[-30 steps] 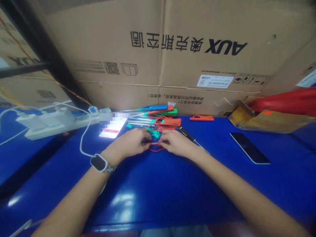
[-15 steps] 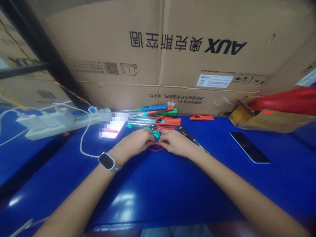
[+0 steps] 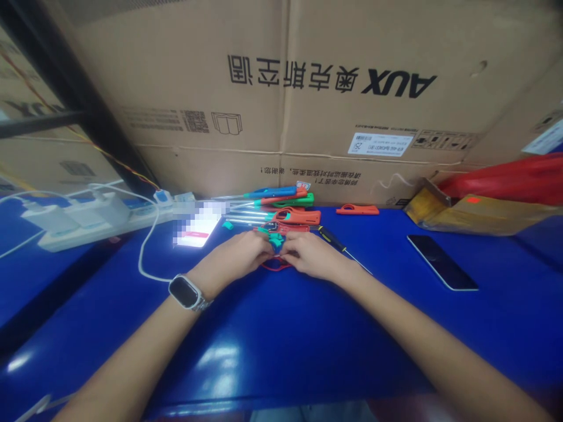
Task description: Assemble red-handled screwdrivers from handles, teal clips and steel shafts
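Note:
My left hand (image 3: 248, 253) and my right hand (image 3: 310, 253) meet almost fingertip to fingertip, both closed in a pinch. Whatever small piece sits between their fingers is too hidden to name. Just below the fingertips shows a red looped part (image 3: 276, 268), touching or very near both hands. Small green plastic pieces (image 3: 276, 239) lie right behind the fingers. Beyond them is an opened orange-red lighter casing (image 3: 297, 228), partly covered by my right hand. Several long-necked lighters (image 3: 299, 217) are piled behind, their metal tubes pointing left. A screwdriver (image 3: 332, 239) lies beside my right hand.
Left of the pile lies a lit phone (image 3: 197, 225), near a white power strip (image 3: 109, 225) with plugs and cables. On the right are an orange casing half (image 3: 358, 210), a dark phone (image 3: 442, 262) and an open carton (image 3: 479, 214). Cardboard (image 3: 281, 117) stands at the back.
The view has shifted slightly, so everything sits a little farther left. Both hands keep their pinch in the same place, with only tiny finger movement.

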Demonstrator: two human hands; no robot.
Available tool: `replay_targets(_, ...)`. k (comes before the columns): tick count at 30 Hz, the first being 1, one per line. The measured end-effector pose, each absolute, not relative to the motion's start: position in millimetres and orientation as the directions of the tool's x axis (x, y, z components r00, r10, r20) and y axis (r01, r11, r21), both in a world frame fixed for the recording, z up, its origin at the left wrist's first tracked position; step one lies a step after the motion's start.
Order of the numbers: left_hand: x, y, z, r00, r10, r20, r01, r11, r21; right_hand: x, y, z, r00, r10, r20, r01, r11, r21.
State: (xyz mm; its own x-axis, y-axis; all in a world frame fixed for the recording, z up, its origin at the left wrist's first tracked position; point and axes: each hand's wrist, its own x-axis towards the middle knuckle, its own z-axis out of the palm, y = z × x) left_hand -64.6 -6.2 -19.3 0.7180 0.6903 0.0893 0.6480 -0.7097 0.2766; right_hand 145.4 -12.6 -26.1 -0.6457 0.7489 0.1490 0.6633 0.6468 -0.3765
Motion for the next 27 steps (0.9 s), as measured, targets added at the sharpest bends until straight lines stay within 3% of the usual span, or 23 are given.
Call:
replay_targets(4,-63,-7,-17,0.707,0.707,0.027,0.688,-0.696,0.206,146,-12,-27,-0.66,0.734,0.159,0.647,0.663,-0.377)
replay_targets(27,-48,-17,-15,0.691,0.722,0.037,0.723,-0.69,-0.027,144,-12,-25,-0.659,0.741,0.132,0.67,0.657,-0.346)
